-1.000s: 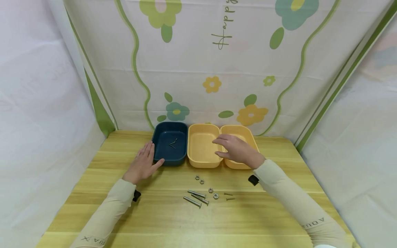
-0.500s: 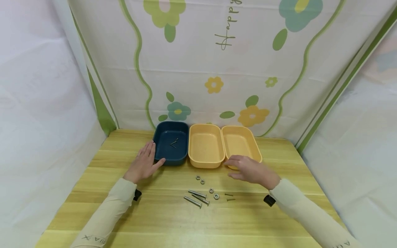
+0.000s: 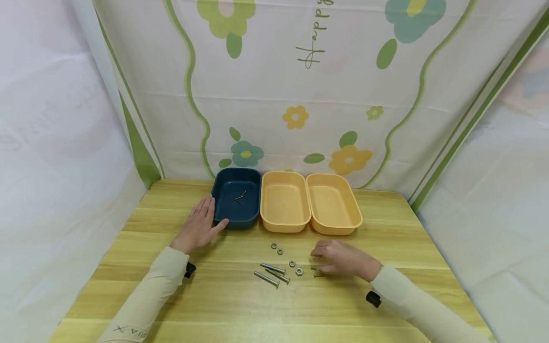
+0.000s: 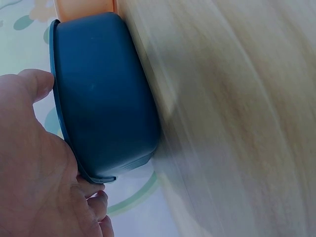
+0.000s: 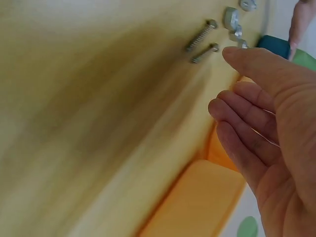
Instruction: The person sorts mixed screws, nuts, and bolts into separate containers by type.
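My left hand (image 3: 198, 226) rests against the near left corner of the dark blue tray (image 3: 246, 223), its thumb and fingers at the rim. In the left wrist view the thumb (image 4: 37, 84) touches that rim. Thin small screws (image 3: 240, 198) lie inside this tray. My right hand (image 3: 340, 258) hovers low over the table with relaxed fingers and nothing in them. Just beyond its thumb, two small screws (image 5: 201, 35) lie side by side on the wood; the head view shows them partly covered by the hand.
Two yellow trays (image 3: 285, 227) stand in a row to the right of the blue one. Several nuts (image 3: 299, 271) and three long bolts (image 3: 267, 279) lie on the wooden table (image 3: 240, 314). A printed cloth (image 3: 257, 85) hangs behind.
My right hand has moved from above the yellow trays to the right, then down toward the near side, over the two small screws. The left hand stays at the blue tray.
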A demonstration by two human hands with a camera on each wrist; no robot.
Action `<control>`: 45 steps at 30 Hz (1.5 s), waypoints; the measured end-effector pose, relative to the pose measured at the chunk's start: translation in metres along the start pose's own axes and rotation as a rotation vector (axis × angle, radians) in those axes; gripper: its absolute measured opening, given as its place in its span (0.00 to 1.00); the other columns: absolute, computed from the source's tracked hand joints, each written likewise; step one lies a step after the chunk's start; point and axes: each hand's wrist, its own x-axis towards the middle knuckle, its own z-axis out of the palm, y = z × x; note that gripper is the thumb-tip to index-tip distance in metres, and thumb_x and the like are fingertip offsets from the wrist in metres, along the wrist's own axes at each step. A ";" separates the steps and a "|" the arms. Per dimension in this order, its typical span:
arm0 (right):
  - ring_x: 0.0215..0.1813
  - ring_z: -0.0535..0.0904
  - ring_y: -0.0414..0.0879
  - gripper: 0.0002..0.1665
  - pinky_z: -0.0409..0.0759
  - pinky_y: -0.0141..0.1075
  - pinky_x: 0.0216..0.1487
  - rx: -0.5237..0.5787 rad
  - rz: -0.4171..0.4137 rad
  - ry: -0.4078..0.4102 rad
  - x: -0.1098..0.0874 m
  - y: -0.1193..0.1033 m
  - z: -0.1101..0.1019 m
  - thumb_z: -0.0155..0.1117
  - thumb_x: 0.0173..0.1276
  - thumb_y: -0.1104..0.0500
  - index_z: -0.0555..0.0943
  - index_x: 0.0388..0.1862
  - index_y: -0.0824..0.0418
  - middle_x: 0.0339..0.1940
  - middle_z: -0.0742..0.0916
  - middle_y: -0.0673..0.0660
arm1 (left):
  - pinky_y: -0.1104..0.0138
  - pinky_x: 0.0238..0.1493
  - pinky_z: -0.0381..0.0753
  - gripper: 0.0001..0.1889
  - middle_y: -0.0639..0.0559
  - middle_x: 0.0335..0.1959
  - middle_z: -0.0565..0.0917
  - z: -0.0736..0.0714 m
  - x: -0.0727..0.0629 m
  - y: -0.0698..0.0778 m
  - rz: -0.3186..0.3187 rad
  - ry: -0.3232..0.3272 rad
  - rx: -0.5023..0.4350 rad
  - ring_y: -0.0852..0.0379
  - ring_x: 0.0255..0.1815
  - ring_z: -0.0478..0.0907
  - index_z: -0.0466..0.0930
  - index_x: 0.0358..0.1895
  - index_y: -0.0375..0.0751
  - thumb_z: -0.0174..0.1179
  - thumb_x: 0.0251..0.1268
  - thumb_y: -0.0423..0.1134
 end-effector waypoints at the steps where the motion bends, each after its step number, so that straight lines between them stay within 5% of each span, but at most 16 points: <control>1: 0.44 0.85 0.41 0.17 0.87 0.31 0.46 0.007 0.000 -0.007 0.000 0.001 0.002 0.77 0.67 0.57 0.88 0.51 0.62 0.45 0.89 0.53 | 0.37 0.86 0.47 0.49 0.27 0.86 0.45 0.000 0.000 0.000 0.000 0.000 0.001 0.29 0.88 0.42 0.44 0.83 0.20 0.47 0.83 0.62; 13: 0.40 0.81 0.32 0.07 0.85 0.26 0.43 0.042 0.034 -0.031 0.003 0.007 0.016 0.75 0.67 0.63 0.90 0.44 0.56 0.39 0.89 0.48 | 0.38 0.86 0.45 0.49 0.28 0.87 0.44 0.000 0.001 0.000 -0.009 -0.009 -0.007 0.29 0.88 0.41 0.42 0.83 0.21 0.46 0.83 0.62; 21: 0.33 0.73 0.30 0.10 0.77 0.23 0.34 0.093 0.068 0.020 0.007 0.010 0.019 0.72 0.55 0.67 0.84 0.33 0.54 0.31 0.82 0.43 | 0.37 0.86 0.46 0.49 0.27 0.87 0.44 0.003 0.001 -0.001 0.004 -0.007 0.001 0.29 0.88 0.42 0.43 0.83 0.21 0.46 0.83 0.62; 36: 0.31 0.72 0.32 0.09 0.73 0.22 0.31 0.065 -0.018 0.134 0.011 0.017 -0.008 0.68 0.53 0.70 0.84 0.32 0.59 0.28 0.83 0.47 | 0.37 0.86 0.45 0.49 0.28 0.87 0.44 0.001 0.000 -0.001 0.003 -0.001 0.002 0.29 0.88 0.42 0.43 0.83 0.22 0.45 0.83 0.63; 45: 0.31 0.69 0.31 0.11 0.70 0.22 0.31 -0.021 -0.071 0.171 0.024 0.015 -0.031 0.70 0.55 0.69 0.80 0.28 0.54 0.26 0.78 0.44 | 0.38 0.86 0.47 0.48 0.26 0.86 0.46 -0.001 -0.001 0.001 0.010 0.006 0.013 0.28 0.87 0.43 0.44 0.82 0.20 0.46 0.83 0.62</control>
